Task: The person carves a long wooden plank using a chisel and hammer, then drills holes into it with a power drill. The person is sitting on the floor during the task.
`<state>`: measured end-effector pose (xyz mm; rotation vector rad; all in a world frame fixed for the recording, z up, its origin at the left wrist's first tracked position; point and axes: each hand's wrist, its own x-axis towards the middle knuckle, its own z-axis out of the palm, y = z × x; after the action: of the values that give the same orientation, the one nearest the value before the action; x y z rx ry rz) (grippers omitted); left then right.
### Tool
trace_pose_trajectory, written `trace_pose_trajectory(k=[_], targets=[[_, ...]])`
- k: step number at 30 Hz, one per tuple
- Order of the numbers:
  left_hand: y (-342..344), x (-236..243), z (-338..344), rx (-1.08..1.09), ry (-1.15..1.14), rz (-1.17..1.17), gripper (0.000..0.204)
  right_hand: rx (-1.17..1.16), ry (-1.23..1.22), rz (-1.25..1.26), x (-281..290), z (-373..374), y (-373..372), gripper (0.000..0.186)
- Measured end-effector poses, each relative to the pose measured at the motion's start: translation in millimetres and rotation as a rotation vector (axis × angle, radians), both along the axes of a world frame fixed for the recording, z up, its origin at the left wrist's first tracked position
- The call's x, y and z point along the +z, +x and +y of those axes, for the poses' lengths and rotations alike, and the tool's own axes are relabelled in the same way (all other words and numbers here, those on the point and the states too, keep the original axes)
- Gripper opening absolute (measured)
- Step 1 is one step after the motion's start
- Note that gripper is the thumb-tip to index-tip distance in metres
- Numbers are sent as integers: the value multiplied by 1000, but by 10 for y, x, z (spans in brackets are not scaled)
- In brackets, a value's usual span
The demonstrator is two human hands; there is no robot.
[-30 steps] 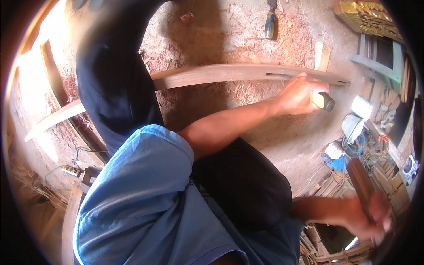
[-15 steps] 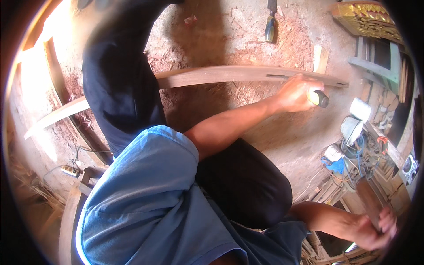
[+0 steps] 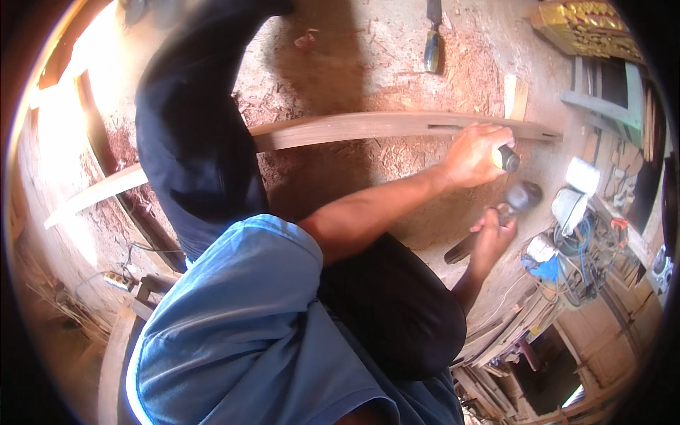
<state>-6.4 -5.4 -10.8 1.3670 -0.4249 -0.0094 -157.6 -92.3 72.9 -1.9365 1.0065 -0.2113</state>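
Fingers of left hand [image 3: 476, 157], nearer the 9-to-3 o'clock plank [image 3: 340, 128], grip handle [image 3: 508, 159]; right hand [image 3: 493, 239] holds hammer [image 3: 524, 195] at its 5 o'clock.

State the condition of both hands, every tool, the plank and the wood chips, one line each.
Left hand: closed around the handled tool
Handled tool: gripped, working end hidden
Right hand: closed on the hammer
Hammer: held, head blurred
Loose chisel: lying on the floor
Plank: slotted, partly hidden by a leg
Wood chips: scattered
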Motion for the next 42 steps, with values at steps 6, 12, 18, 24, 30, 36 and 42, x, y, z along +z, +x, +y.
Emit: trace_pose_trajectory(k=[6, 12, 18, 24, 30, 36, 42], targets=[[412, -104, 696, -801, 108, -4, 22, -21, -51, 542, -1179, -441, -895, 13], [659, 91, 212, -939, 146, -19, 20, -42, 82, 729, -1948, -198, -1577, 16], [88, 229, 249, 216, 18, -105, 22, -94, 245, 657, -2002, -151, -1607, 15], [289, 207, -252, -214, 351, 23, 22, -76, 217, 745, -1948, -212, -1564, 17], [274, 176, 145, -232, 111, -28, 24, -172, 267, 665, -2040, -108, -1564, 18], [338, 949, -207, -700, 664, -220, 22, -98, 161, 742, -2023, -74, -1608, 16], [-406, 912, -57, -816, 422, -232, 25, -76, 140, 690, -2095, -146, -1529, 18]])
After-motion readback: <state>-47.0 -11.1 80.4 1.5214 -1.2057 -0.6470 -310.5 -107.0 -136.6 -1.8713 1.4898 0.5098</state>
